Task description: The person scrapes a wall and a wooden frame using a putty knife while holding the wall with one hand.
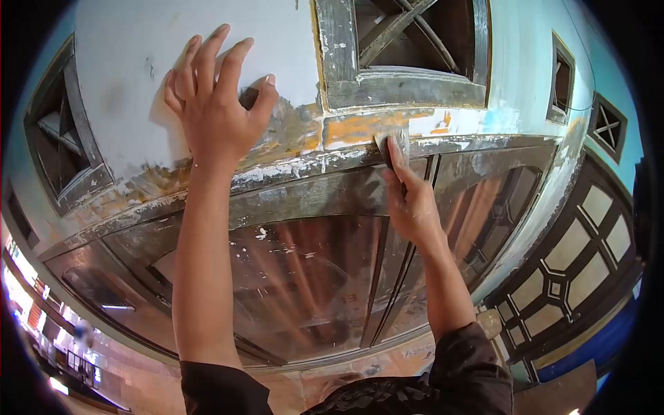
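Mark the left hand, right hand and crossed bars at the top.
Left hand (218, 117): head view, back of the hand.
Right hand (415, 204): head view, back of the hand.
Crossed bars (394, 33): head view, bar slanting up rightward.

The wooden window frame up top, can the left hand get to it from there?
Probably yes: the left hand is raised at the pale wall beside the window frame, and nothing shows blocking the way between them.

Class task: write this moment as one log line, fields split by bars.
left hand: open, at wall | right hand: gripping flat tool, below vent frame
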Action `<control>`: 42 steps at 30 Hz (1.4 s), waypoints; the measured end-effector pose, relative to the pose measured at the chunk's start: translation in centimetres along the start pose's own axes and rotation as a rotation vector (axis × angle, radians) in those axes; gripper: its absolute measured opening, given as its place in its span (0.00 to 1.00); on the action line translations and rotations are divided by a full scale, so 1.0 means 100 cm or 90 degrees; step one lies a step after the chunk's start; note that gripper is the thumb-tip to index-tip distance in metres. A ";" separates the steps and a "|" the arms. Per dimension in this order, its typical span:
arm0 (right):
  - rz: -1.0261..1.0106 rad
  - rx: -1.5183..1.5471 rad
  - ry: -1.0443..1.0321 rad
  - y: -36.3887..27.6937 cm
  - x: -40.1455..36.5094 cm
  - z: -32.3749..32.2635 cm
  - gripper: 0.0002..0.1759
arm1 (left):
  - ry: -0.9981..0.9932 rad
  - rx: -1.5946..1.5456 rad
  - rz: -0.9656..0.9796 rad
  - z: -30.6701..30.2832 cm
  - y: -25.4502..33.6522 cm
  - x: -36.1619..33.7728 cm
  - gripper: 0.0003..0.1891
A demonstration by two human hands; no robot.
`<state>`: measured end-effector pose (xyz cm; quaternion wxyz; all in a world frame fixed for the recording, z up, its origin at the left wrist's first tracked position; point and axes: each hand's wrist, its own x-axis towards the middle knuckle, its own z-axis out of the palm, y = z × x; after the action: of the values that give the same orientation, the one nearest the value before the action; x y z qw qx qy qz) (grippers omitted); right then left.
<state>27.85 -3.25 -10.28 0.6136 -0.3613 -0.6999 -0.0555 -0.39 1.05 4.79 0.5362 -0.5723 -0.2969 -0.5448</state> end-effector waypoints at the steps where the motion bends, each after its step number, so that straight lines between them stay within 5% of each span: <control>1: -0.025 -0.007 0.012 0.001 0.004 -0.001 0.31 | 0.004 0.000 0.003 0.000 -0.001 0.000 0.24; 2: 0.154 0.034 -0.050 -0.020 0.012 -0.009 0.30 | 0.009 0.000 0.004 0.001 -0.001 0.001 0.24; 3: 0.153 0.031 -0.048 -0.019 0.012 -0.010 0.30 | 0.011 -0.003 0.003 0.001 -0.001 0.001 0.24; 6: 0.044 0.007 -0.015 -0.012 -0.001 -0.003 0.30 | 0.011 -0.003 0.003 0.000 -0.001 0.000 0.24; 9: 0.139 0.015 -0.054 -0.017 -0.006 -0.007 0.30 | 0.009 0.014 0.002 0.000 -0.001 0.000 0.24; 10: 0.013 0.005 -0.010 -0.002 0.000 -0.003 0.30 | 0.010 0.013 0.002 -0.001 -0.001 0.000 0.24; 15: 0.093 -0.001 -0.023 -0.015 0.002 -0.004 0.30 | 0.017 -0.004 0.002 0.000 0.000 0.001 0.24; 17: -0.037 -0.025 0.028 -0.007 -0.010 0.001 0.30 | 0.003 0.011 -0.001 -0.001 0.000 0.000 0.24; 18: 0.112 0.028 -0.034 -0.011 -0.016 -0.003 0.31 | 0.004 0.013 -0.002 -0.001 -0.001 0.000 0.24; 24: 0.216 -0.008 -0.081 -0.023 -0.004 -0.009 0.31 | 0.013 -0.012 0.006 0.000 -0.001 0.000 0.24; 27: 0.090 0.023 -0.036 -0.010 -0.013 -0.004 0.31 | 0.007 0.001 0.001 -0.001 0.000 0.001 0.25; 31: 0.126 0.040 -0.047 -0.010 -0.003 -0.006 0.31 | 0.004 0.005 0.004 -0.001 0.000 0.000 0.24; 36: -0.004 -0.017 -0.007 0.003 -0.008 -0.001 0.30 | 0.007 0.008 0.002 0.000 -0.001 0.000 0.24; 39: 0.133 0.042 -0.049 -0.009 0.008 -0.007 0.32 | 0.007 -0.001 0.001 0.000 -0.001 0.000 0.24; 42: 0.061 0.030 -0.026 0.003 -0.002 -0.003 0.32 | 0.002 0.001 -0.004 -0.001 0.000 0.000 0.24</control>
<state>28.27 -3.28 -10.45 0.6092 -0.3808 -0.6956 -0.0023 -0.42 0.99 4.81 0.5355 -0.5699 -0.2981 -0.5473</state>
